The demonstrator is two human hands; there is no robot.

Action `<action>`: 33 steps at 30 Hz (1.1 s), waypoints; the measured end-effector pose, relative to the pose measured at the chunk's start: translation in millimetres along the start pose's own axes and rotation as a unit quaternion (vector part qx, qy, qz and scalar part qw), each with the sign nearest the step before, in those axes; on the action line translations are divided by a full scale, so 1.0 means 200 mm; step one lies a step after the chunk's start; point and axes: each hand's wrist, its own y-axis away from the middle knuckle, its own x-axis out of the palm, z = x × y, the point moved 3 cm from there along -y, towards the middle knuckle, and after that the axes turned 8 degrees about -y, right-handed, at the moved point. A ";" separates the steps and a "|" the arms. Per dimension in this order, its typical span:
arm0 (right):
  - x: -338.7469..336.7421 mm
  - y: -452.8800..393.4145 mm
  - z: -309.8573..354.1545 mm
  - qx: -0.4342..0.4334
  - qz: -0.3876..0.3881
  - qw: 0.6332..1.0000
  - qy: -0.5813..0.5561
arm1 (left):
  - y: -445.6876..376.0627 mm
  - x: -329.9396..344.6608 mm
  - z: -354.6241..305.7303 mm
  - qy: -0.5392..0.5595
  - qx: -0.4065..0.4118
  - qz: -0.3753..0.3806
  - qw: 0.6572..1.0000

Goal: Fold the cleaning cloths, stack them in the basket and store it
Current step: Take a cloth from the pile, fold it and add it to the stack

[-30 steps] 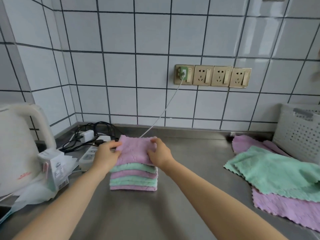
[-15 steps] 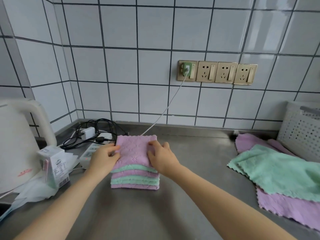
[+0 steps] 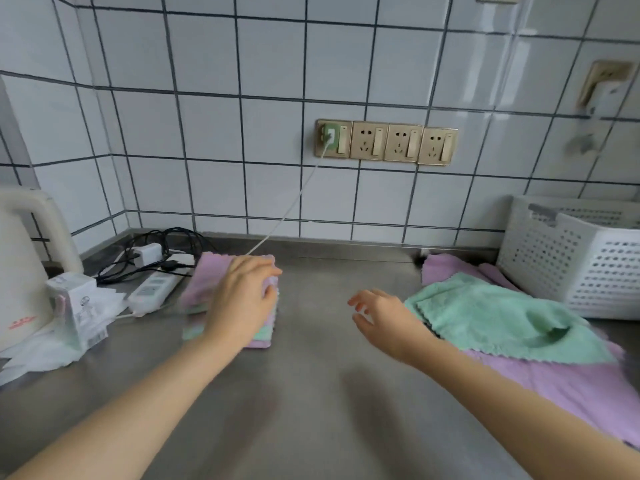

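My right hand (image 3: 384, 320) has left the folded stack (image 3: 230, 299), fingers loose and empty, near the green cloth (image 3: 491, 317), while my left hand (image 3: 242, 299) still presses flat there, so I judge another fold comes next.

Home kitchen, I'd say: I'm at a brushed stainless-steel countertop (image 3: 311, 393) against a white square-tiled wall with dark grout (image 3: 207, 126). Row of four gold-framed wall sockets (image 3: 386, 143), cream plastic electric kettle (image 3: 20, 271) at left, white power strip (image 3: 152, 292) with tangled black cables (image 3: 166, 244).
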 end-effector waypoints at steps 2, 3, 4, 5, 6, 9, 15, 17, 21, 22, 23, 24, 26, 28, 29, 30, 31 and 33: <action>-0.09 0.10 -0.13 -0.001 -0.027 0.999 0.026 | 0.02 0.10 -0.16 0.025 -0.003 0.006 1.000; -0.13 0.16 -0.20 0.006 -0.034 0.998 0.044 | 0.03 0.16 -0.25 0.038 -0.003 0.010 0.999; -0.16 0.20 -0.27 0.015 -0.040 0.997 0.062 | 0.04 0.21 -0.32 0.051 -0.003 0.015 0.999; -0.19 0.24 -0.35 0.025 -0.044 0.996 0.079 | 0.05 0.25 -0.40 0.062 -0.005 0.024 0.998; -0.23 0.28 -0.43 0.039 -0.047 0.994 0.090 | 0.06 0.31 -0.48 0.078 -0.005 0.033 0.996; -0.30 0.37 -0.64 0.082 -0.047 0.991 0.100 | 0.09 0.49 -0.67 0.112 0.013 0.082 0.990; -0.24 0.38 -0.81 0.120 -0.038 0.983 0.134 | 0.15 0.72 -0.92 0.166 0.026 0.174 0.970; -0.20 0.34 -0.81 0.098 -0.056 0.979 0.169 | 0.15 0.78 -0.97 0.180 0.036 0.209 0.961; -0.18 0.31 -0.82 0.058 -0.097 0.982 0.149 | 0.14 0.85 -1.02 0.190 0.046 0.243 0.950; -0.20 0.31 -0.82 0.055 -0.107 0.982 0.143 | 0.13 0.86 -1.04 0.199 0.040 0.248 0.947; -0.22 0.32 -0.80 0.045 -0.121 0.982 0.135 | 0.12 0.87 -1.05 0.212 0.034 0.248 0.945; -0.24 0.33 -0.78 0.026 -0.139 0.982 0.123 | 0.11 0.87 -1.07 0.233 0.024 0.249 0.940; -0.31 0.36 -0.70 -0.001 -0.153 0.984 0.089 | 0.09 0.89 -1.11 0.287 -0.008 0.248 0.925; -0.38 0.41 -0.59 -0.018 -0.154 0.987 0.046 | 0.08 0.89 -1.14 0.307 -0.042 0.238 0.921; -0.42 0.43 -0.53 -0.033 -0.163 0.986 0.022 | 0.07 0.87 -1.15 0.305 -0.051 0.215 0.926; -0.47 0.46 -0.46 -0.050 -0.175 0.983 -0.003 | 0.06 0.84 -1.16 0.301 -0.055 0.181 0.935; -0.51 0.49 -0.39 -0.060 -0.181 0.981 -0.027 | 0.05 0.81 -1.17 0.297 -0.057 0.146 0.942; -0.60 0.55 -0.27 -0.067 -0.188 0.977 -0.072 | 0.05 0.73 -1.15 0.294 -0.070 0.107 0.947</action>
